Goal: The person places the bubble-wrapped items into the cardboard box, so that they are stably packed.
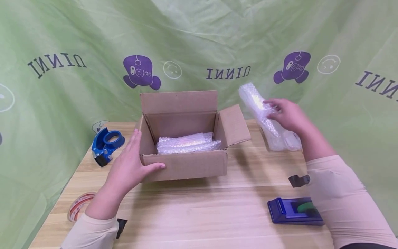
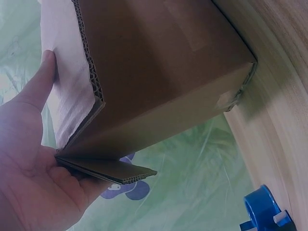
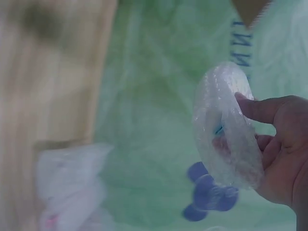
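Note:
An open cardboard box [image 1: 183,167] stands mid-table with its flaps folded out. At its left front corner my left hand [image 1: 130,169] grips the flaps, the thumb over the front one and the fingers along the side one; the left wrist view shows the hand [image 2: 43,173] on the flap edges. Inside the box lie bubble-wrapped packages [image 1: 186,142]. Right of the box, raised above the table, a long bubble-wrapped package [image 1: 253,100] is pinched by my right hand [image 1: 287,114]. What the wrap contains cannot be made out. More bubble-wrapped packages [image 1: 280,140] lie below that hand.
A blue tape dispenser [image 1: 107,145] stands left of the box. Nearer on the left lies a tape roll [image 1: 79,205]. A dark blue desktop dispenser [image 1: 292,211] with a green part sits at the right front. A green printed cloth [image 1: 192,41] hangs behind the wooden table [image 1: 199,214].

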A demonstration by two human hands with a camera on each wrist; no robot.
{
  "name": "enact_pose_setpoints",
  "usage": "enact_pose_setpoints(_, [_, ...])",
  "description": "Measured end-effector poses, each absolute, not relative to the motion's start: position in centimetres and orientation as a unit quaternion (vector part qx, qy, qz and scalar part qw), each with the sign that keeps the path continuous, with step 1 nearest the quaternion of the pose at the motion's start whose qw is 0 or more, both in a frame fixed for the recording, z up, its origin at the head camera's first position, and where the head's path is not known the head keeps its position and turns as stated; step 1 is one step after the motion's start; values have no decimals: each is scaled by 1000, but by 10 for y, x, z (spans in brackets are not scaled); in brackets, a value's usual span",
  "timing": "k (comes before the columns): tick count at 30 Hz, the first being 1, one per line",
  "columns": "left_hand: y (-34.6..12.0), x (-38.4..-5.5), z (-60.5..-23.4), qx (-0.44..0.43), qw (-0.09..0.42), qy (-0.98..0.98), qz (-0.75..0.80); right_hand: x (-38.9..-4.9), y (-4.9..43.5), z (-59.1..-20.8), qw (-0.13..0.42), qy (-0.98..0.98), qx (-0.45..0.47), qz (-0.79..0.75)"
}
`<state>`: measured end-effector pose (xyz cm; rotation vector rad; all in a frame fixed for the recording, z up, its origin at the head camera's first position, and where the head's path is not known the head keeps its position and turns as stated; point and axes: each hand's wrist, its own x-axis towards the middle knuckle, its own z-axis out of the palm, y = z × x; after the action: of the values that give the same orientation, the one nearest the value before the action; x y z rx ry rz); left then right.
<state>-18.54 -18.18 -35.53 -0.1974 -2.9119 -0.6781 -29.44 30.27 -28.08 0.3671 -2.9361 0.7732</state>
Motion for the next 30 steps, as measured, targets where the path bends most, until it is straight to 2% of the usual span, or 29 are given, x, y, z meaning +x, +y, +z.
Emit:
enact_pose_setpoints(10, [-181,-186,-355,-72,75,-969,-226,-279,271,-238,142,-934,213,248])
enact_pose_setpoints(22, [-182,-187,-356,-68,76,-968,-228,-278,211,-219,155,-894,346,238])
enact_pose_setpoints(30, [-182,-185,-356,-69,77,-967,-231,-278,161,-223,134,-879,408,206])
